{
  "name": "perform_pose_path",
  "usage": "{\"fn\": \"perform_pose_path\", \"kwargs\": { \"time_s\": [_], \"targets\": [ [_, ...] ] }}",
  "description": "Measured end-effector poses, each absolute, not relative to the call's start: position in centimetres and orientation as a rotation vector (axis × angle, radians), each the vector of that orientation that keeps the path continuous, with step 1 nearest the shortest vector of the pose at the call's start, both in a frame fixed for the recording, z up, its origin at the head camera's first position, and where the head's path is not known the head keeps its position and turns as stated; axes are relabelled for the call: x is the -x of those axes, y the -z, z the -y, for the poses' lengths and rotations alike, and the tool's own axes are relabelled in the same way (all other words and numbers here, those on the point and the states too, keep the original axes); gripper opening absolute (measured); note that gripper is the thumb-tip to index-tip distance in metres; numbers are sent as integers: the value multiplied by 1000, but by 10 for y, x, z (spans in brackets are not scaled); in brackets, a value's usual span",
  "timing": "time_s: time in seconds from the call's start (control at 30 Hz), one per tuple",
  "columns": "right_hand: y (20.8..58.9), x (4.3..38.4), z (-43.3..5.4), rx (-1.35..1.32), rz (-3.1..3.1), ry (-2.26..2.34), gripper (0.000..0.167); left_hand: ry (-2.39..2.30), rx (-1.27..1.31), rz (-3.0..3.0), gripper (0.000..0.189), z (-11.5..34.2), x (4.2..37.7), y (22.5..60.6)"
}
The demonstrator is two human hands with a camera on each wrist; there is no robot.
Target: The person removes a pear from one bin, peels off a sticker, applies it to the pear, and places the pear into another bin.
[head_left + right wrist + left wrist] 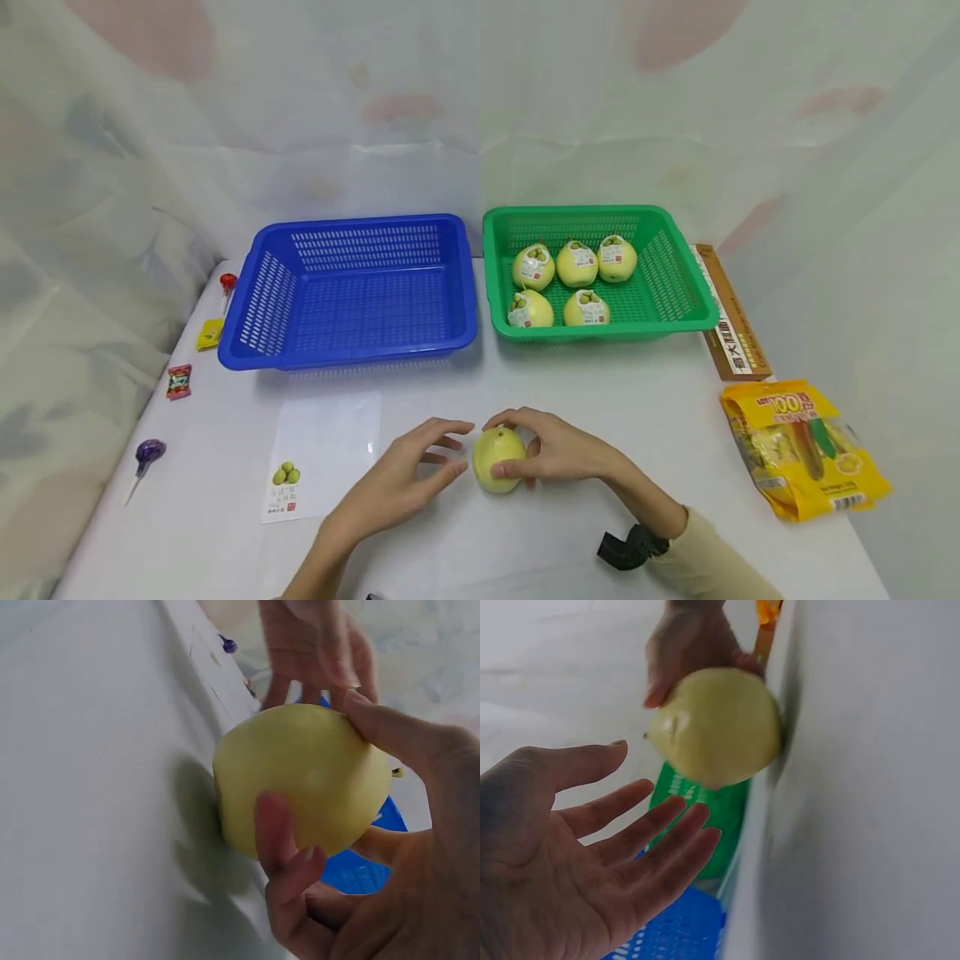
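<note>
A pale yellow-green pear (497, 457) is gripped by my right hand (551, 448), thumb on one side and fingers round the other. In the right wrist view the pear (300, 776) shows bare skin and a short stem. My left hand (408, 475) is just left of it, fingers spread and relaxed, holding nothing. The left wrist view shows the left palm (577, 877) facing the pear across a small gap. Left of the left hand lies a clear plastic bag (322, 454) printed with pears and red and green lettering.
A blue basket (345, 354) stands at back left. The green basket (600, 332) beside it holds several pears in printed wrapping. On the right are a brown box (731, 317) and a yellow snack bag (806, 450). Lollipops (150, 451) and small wrapped candies (179, 381) line the left edge.
</note>
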State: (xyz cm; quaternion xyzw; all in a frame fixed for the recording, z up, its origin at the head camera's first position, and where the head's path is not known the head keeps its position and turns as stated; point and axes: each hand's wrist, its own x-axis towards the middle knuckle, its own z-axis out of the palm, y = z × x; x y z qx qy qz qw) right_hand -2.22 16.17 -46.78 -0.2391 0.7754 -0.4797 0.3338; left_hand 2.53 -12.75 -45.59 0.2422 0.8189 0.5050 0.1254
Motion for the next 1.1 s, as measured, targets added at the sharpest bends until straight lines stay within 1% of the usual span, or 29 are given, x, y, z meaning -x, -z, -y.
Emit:
{"fn": "perform_pose_path", "kwargs": {
  "time_s": [0.13,0.23,0.3,0.43,0.63,0.8,0.9,0.97,1.03,1.1],
  "targets": [
    [472,19,-168,542,-2099,1416,47,-1454,-683,-2360,48,117,-26,464],
    [475,16,-173,479,-2163,1527,44,-1459,-648,-2354,55,115,-26,468],
    [477,15,-175,462,-2193,1549,46,-1452,-625,-2357,58,114,-25,470],
    [477,14,-175,480,-2213,1529,55,-1430,-598,-2363,63,116,-24,472],
    [470,16,-177,505,-2238,1455,60,-1429,-601,-2347,62,118,-23,473],
    [450,13,-177,529,-2412,1389,63,-1445,-613,-2372,60,131,-28,470],
    [434,8,-163,614,-2479,1444,56,-1475,-573,-2507,55,151,-34,468],
    [427,5,-141,753,-2409,1508,48,-1456,-511,-2694,49,173,-39,468],
    [424,1,-112,898,-2264,1508,41,-1367,-383,-2923,43,199,-44,468],
    [428,1,-77,1012,-2111,1444,37,-1214,-196,-3106,40,228,-50,468]
  ]
}}
